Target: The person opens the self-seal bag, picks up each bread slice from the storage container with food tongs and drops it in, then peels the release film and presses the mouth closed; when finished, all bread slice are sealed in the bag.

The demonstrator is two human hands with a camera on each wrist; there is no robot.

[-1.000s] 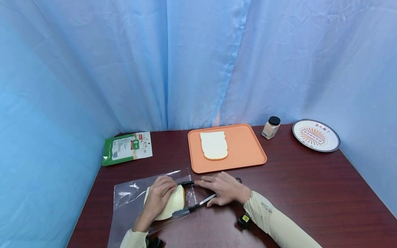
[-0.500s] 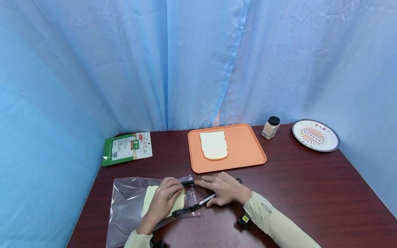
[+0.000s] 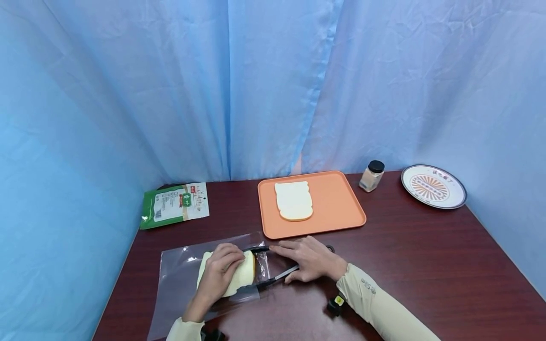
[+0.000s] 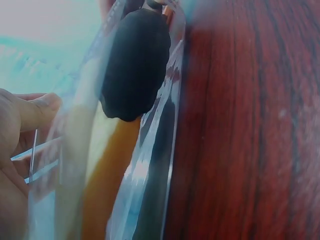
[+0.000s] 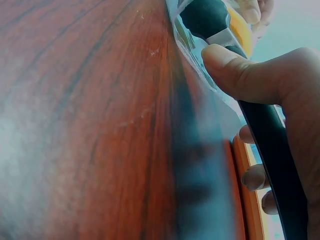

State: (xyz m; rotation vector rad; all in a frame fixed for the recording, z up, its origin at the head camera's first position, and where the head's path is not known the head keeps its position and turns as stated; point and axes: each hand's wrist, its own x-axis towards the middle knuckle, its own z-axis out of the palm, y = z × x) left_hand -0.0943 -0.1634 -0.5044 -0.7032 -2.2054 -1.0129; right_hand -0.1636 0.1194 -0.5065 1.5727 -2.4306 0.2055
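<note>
Far left on the table (image 3: 426, 265) I have a green-and-white seasoning pouch (image 3: 175, 206), lying flat. Nearer the person, the clear plastic bag (image 3: 177, 272) is spread out, and the near bread slice (image 3: 241, 279) lies at its right part; in the left wrist view film runs along both sides of the crust, so I judge the slice to be inside. The left grip (image 3: 218, 267) is narrow over the slice, seemingly pinching film; I'd keep that pinch light, since soft bread would probably dent.

The tongs (image 3: 286, 273) reach in from the right, arms spread, black tips (image 4: 135, 65) at the slice's two sides. The right grip (image 3: 309, 258) holds both arms, thumb on the near one. I'd keep the spread even and the tips low, so that neither snags the film or tears the crust, and move both hands in small matched shifts.

Beyond stands the orange tray (image 3: 339, 203) with another slice (image 3: 294, 201), then a black-lidded jar (image 3: 370, 180) and a patterned plate (image 3: 434, 186).
</note>
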